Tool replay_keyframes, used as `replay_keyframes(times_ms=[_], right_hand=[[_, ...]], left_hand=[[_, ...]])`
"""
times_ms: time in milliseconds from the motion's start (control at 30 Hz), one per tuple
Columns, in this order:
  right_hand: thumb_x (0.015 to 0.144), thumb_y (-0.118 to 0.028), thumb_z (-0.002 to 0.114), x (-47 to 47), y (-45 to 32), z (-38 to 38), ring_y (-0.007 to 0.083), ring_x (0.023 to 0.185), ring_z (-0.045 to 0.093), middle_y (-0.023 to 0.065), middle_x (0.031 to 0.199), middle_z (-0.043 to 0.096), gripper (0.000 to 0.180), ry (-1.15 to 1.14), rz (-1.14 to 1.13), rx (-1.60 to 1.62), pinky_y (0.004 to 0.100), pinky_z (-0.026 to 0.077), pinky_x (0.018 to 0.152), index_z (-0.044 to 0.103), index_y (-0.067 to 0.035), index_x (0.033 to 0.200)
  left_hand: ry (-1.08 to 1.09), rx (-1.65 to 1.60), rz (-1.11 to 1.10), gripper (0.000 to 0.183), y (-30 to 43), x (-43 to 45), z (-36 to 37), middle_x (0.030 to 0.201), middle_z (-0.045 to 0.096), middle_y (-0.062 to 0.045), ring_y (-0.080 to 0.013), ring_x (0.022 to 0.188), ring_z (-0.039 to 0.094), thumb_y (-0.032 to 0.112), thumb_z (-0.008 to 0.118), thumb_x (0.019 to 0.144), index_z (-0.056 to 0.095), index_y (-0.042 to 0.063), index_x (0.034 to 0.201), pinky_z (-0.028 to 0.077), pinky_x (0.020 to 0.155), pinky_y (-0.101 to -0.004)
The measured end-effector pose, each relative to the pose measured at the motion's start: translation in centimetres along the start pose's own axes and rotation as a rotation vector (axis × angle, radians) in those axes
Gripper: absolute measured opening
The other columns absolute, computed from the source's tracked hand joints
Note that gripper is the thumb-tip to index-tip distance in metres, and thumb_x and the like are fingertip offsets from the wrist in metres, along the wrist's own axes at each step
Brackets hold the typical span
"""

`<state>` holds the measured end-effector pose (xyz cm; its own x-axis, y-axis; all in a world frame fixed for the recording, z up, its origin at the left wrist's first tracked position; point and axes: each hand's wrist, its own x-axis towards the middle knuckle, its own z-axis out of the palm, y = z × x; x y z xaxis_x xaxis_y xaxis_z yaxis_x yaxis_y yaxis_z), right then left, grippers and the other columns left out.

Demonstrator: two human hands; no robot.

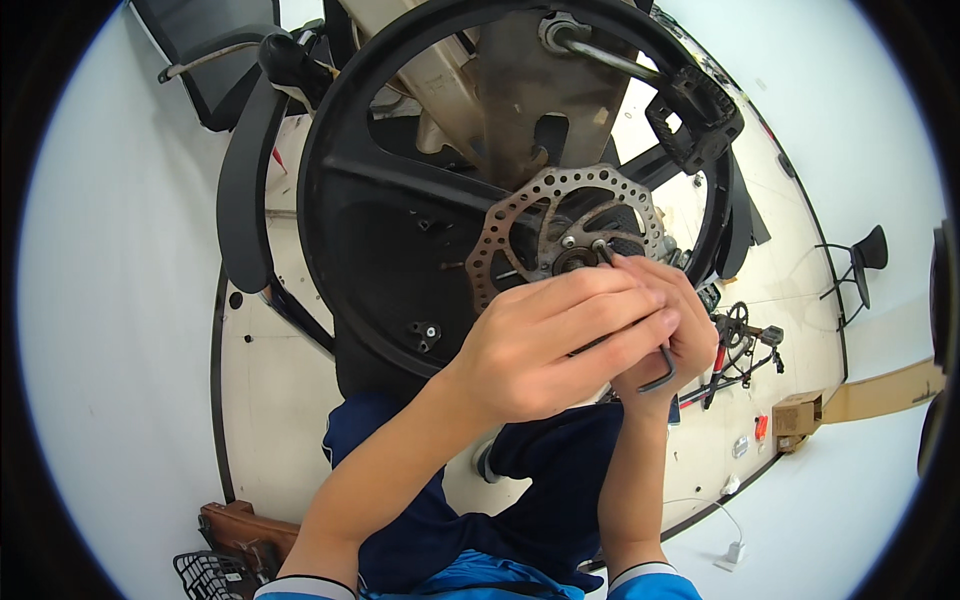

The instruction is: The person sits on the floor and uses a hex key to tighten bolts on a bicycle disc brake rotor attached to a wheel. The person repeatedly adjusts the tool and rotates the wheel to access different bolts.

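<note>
My left hand (555, 345) and my right hand (679, 322) meet at the lower right of a perforated disc brake rotor (495, 240), which shows brown discolouration. Between them is a black L-shaped hex key (667, 370), with the fingers of both hands closed about it. Its bent end sticks out below my fingers; most of its shaft is hidden. The other end reaches a bolt (599, 245) by the rotor's centre. A second bolt (568, 241) sits just left of it. The rotor is on the hub of a black spoked wheel (412, 176).
A crank with a black pedal (694, 120) juts over the wheel's upper right. Below the rotor, a small black part (427, 335) lies on a dark surface. An office chair (244, 202) stands left. Bike parts (739, 337) and a cardboard box (797, 412) lie right.
</note>
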<state>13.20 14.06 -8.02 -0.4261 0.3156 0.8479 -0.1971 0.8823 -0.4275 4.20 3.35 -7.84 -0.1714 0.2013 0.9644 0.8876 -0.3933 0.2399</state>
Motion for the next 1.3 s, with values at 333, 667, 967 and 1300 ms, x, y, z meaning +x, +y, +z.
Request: replay_keyframes(times_ms=[333,667,967,1300], right_hand=[[0.076,0.004,0.066,0.3,-0.6,0.0,0.0259,0.086,0.075,0.0171,0.100,0.075,0.029,-0.004,0.000,0.037,0.0303,0.059,0.076,0.076,0.005,0.103],[0.079,-0.001,0.074,-0.6,0.4,-0.6,0.0240,0.085,0.072,0.0197,0.104,0.076,0.027,-0.064,0.042,0.161,0.0293,0.056,0.079,0.076,0.006,0.104],[0.082,-0.010,0.087,-1.6,0.1,0.1,0.0222,0.085,0.071,0.0203,0.103,0.073,0.029,0.106,0.149,0.270,0.0293,0.056,0.077,0.073,0.005,0.102],[0.081,-0.006,0.074,-1.2,-0.1,-0.1,0.0243,0.094,0.072,0.0193,0.102,0.073,0.025,0.037,0.039,0.160,0.0307,0.057,0.082,0.075,0.007,0.102]], left_hand=[[0.075,-0.011,-0.033,0.029,-0.2,0.1,-0.2,0.094,0.075,-0.009,-0.0242,0.087,0.072,-0.003,0.086,0.065,0.077,0.001,0.091,0.061,0.075,-0.0308],[0.003,-0.032,-0.007,0.037,0.5,0.0,-0.3,0.102,0.074,-0.008,-0.0250,0.096,0.070,0.000,0.079,0.062,0.081,0.003,0.100,0.059,0.083,-0.0348],[0.144,-0.001,-0.092,0.032,0.2,-0.4,-0.1,0.092,0.073,-0.005,-0.0230,0.083,0.068,0.000,0.089,0.065,0.079,0.004,0.096,0.057,0.072,-0.0311],[0.033,-0.050,-0.047,0.034,0.5,-0.6,-0.4,0.100,0.074,-0.007,-0.0237,0.089,0.068,-0.003,0.080,0.064,0.080,0.003,0.097,0.057,0.074,-0.0314]])
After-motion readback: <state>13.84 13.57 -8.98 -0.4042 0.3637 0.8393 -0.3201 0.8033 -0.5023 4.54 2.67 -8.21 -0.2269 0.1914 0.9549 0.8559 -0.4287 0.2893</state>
